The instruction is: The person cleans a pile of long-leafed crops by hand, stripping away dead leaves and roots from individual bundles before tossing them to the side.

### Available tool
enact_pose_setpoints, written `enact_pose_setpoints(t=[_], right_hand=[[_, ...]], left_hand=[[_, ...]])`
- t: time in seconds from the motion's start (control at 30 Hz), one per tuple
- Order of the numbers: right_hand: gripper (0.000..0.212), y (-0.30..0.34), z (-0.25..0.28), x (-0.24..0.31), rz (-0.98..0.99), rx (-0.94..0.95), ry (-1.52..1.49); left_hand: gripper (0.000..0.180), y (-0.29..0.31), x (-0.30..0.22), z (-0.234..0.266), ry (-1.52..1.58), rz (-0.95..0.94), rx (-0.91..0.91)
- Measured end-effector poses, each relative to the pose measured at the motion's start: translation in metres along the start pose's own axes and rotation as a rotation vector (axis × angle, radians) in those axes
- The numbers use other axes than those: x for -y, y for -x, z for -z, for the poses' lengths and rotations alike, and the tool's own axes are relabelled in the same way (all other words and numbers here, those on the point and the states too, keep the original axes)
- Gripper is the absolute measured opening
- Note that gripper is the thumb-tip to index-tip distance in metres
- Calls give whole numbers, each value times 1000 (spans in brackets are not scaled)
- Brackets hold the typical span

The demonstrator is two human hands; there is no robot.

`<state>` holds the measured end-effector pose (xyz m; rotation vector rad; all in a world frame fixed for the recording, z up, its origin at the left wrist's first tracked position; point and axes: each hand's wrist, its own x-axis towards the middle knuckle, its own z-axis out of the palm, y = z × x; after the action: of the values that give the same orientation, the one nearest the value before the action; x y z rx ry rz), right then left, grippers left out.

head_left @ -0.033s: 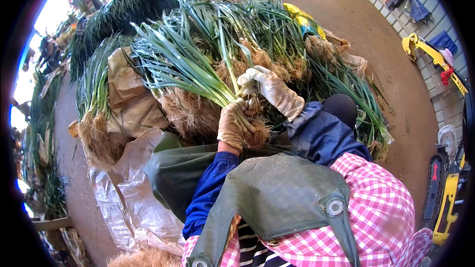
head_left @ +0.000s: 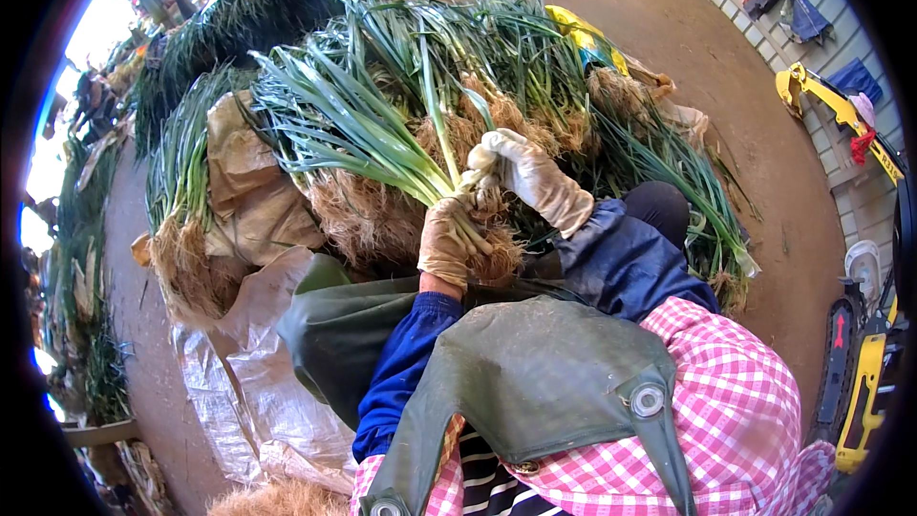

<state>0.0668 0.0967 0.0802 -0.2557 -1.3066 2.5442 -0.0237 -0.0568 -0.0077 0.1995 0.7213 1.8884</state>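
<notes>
My gloved left hand (head_left: 446,244) is closed round the white stems of a bunch of green onions (head_left: 368,139). Their leaves fan out to the upper left, and the brown roots hang below my fist. Just right of the stems, my gloved right hand (head_left: 530,182) is closed with fingertips and thumb pinched together. A single green leaf (head_left: 485,113) sticks up from that pinch; its lower end is hidden by the glove. Behind both hands lies a heap of more green onions (head_left: 521,57) with tangled roots.
Another bundle of onions (head_left: 196,258) rests at left by a tan sack (head_left: 239,153). A pale plastic sheet (head_left: 258,363) covers floor beside my knee. A yellow bag (head_left: 578,29) lies behind the heap. Yellow-and-black machinery (head_left: 864,387) stands at far right along a wall.
My right hand has shifted slightly right, and its fingers are curled more tightly. The left hand and the bunch have hardly moved.
</notes>
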Motion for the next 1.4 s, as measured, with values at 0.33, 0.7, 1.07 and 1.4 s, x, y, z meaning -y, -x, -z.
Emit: enact_pose_setpoints(t=[0.33,0.7,1.07,1.4], right_hand=[[26,51,15,35,65,389,-388],[30,-37,30,-27,-214,36,-17],[31,-79,29,-37,-199,87,411],[33,16,30,-12,-397,112,735]], left_hand=[[42,10,-6,-35,146,-99,-104],[21,12,-2,-26,136,-83,-202],[19,17,-8,-32,103,-22,-146],[41,-13,5,-6,110,-90,-97]])
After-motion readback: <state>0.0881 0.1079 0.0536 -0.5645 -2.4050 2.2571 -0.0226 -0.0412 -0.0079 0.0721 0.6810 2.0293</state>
